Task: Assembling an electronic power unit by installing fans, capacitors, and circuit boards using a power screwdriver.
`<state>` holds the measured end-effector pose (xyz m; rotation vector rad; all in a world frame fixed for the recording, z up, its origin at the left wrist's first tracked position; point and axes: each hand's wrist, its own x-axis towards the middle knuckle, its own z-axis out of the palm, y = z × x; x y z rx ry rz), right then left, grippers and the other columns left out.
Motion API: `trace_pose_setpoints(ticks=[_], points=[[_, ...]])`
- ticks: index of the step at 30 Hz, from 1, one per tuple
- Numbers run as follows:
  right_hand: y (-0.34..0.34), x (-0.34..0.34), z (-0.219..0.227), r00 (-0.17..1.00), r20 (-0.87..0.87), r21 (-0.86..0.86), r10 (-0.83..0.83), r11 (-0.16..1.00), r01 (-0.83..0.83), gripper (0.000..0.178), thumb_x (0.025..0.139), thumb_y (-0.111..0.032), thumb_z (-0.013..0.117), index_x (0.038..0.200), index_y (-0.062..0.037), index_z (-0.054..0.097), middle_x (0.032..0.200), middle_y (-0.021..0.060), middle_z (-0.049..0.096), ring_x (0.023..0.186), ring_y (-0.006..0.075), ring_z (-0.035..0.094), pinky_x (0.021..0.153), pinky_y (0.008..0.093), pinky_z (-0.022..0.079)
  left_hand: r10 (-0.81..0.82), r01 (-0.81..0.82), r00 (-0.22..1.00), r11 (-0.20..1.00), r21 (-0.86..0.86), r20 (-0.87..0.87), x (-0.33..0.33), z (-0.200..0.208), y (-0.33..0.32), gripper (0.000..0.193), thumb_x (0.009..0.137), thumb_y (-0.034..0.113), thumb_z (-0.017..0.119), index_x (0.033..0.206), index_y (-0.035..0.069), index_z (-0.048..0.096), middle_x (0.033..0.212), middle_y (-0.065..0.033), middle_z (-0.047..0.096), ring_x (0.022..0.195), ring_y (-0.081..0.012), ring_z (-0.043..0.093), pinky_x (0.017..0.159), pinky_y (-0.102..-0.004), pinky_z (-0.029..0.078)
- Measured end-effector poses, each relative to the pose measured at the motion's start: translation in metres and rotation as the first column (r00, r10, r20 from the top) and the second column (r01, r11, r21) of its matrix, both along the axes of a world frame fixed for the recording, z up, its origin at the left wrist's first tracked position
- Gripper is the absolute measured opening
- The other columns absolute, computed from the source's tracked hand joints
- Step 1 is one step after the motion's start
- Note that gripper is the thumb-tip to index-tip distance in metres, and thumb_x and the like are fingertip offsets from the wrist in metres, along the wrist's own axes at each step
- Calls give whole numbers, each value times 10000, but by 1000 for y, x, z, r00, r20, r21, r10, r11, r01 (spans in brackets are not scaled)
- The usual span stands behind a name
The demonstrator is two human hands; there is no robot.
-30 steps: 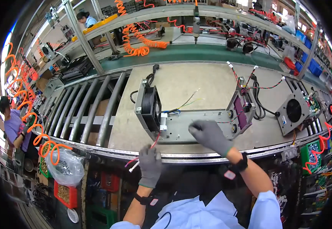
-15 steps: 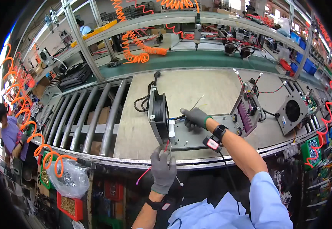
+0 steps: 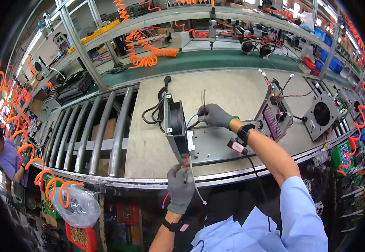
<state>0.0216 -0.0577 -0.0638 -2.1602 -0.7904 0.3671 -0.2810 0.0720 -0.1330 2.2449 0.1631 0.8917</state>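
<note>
A grey metal chassis [image 3: 226, 145] lies on the work board, with a black fan [image 3: 176, 123] in an upright frame at its left end. My right hand [image 3: 217, 116], in a grey glove, pinches thin wires above the chassis; a blue wire [image 3: 191, 120] runs to it from beside the fan, and dark wire ends stick up past its fingers. At the chassis's near left corner, my gloved left hand [image 3: 180, 189] is closed round a red wire [image 3: 165, 199]. Next to it hangs a white wire [image 3: 198, 190] with a small connector. A white terminal block [image 3: 190, 140] sits beside the fan.
A black power cord [image 3: 149, 115] lies left of the fan. At right stand an upright panel [image 3: 272, 119] with loose wires and another fan unit [image 3: 321, 114]. Metal rollers [image 3: 102, 130] run leftward. A power screwdriver [image 3: 212, 29] hangs overhead. Another person [image 3: 10, 159] is at far left.
My right hand has risen with the wires, their ends now pointing upward, and the blue wire shows more clearly. My left hand has dropped slightly, still at the red wire.
</note>
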Motion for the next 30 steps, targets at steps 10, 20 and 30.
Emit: trace_pose_setpoints(ticks=[10,20,30], points=[[19,23,-30,989,140,-264,41,965,-3,404,886,-390,752,1077,-35,778,1023,204,768,951,358,735,894,427,561,5,-5,1000,998,61,5,0,-2,2,226,886,58,687,1106,4,677,1194,-234,638,1046,-379,674,862,-430,586],[-3,-18,-17,941,164,-336,-296,880,335,646,893,-634,669,831,2,769,817,234,730,777,375,711,758,465,537,33,-33,999,999,30,4,-17,0,-5,248,881,145,754,1059,1,659,1217,-253,638,1115,-415,643,914,-464,570],[-50,-91,-23,753,639,26,-156,983,182,315,832,-214,764,1097,-53,708,1105,195,669,1059,392,620,957,493,486,344,-326,936,925,193,-70,-22,-17,2,438,853,229,763,1217,48,598,1316,-236,591,1202,-446,572,1009,-532,466]])
